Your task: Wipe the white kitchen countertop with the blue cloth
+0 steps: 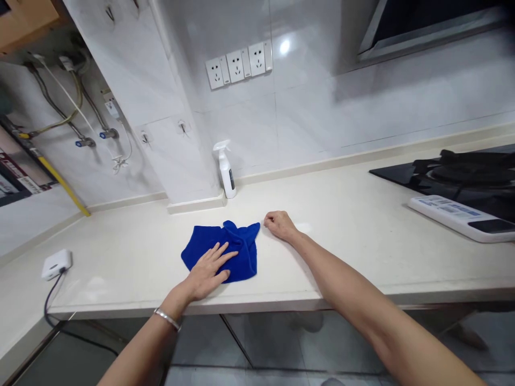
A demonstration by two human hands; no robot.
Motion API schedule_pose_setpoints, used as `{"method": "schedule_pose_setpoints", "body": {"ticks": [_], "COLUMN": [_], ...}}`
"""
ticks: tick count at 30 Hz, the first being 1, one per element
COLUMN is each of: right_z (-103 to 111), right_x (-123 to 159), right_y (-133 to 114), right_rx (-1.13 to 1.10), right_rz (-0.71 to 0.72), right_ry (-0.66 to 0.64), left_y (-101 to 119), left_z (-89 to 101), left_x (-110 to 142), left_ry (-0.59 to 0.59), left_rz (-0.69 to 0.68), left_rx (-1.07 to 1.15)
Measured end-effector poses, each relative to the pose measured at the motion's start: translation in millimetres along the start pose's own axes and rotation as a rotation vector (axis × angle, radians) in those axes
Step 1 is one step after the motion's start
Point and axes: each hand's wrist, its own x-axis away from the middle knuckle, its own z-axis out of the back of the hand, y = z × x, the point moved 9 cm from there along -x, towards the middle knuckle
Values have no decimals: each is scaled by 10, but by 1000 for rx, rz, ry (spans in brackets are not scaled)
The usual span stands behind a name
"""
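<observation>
A blue cloth [245, 262] lies on the pale countertop, with its upper right part folded and bunched. My left hand [209, 272] rests flat on the cloth, fingers spread, a silver bangle at the wrist. Just beyond the cloth's right corner, my right hand [280, 225] sits low over the counter with its fingers curled in. A narrow gap shows between those fingers and the cloth, and I see nothing held in them. Behind the cloth, a white spray bottle [227, 174] stands upright against the wall pillar.
The countertop [132, 257] runs along a tiled wall with sockets [237, 65]. At the right is a black gas hob [470, 171], with a white flat device [462, 217] at its edge. On the left sits a small white box [56, 264] with a dark cable. Pipes [86, 107] line the left wall.
</observation>
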Motion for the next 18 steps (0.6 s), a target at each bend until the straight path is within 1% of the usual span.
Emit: {"method": "schedule_pose_setpoints", "body": {"ticks": [2,3,5,6,7,9,11,12,15,18], "right_z": [-5,-8,-12,-11,-10,-9,-14,-16,-15,-3], "right_x": [1,0,-1,-2,-1,2,4,5,1,-7], "right_y": [-5,-6,-5,-4,-3,-4,-8,-10,-18,-18], "right_rx": [8,11,21,29,38,60,86,101,146,177], "right_rz": [4,3,-1,-3,-5,-9,-12,-14,-27,-51], "right_ry": [-6,-8,-9,-7,-6,-6,-10,-11,4,24], "left_y": [-47,-78,-168,-202,-214,-161,-54,-9,40,-12], "left_z": [98,153,234,230,186,45,-100,-146,-191,-138], "left_x": [85,86,24,-27,-88,-226,-357,-411,-562,-762], "left_ry": [-25,-5,103,152,175,166,143,146,151,143], "left_rz": [38,77,203,273,337,407,396,380,321,280], "left_rx": [182,293,446,451,399,177,-30,-95,-143,-136]}}
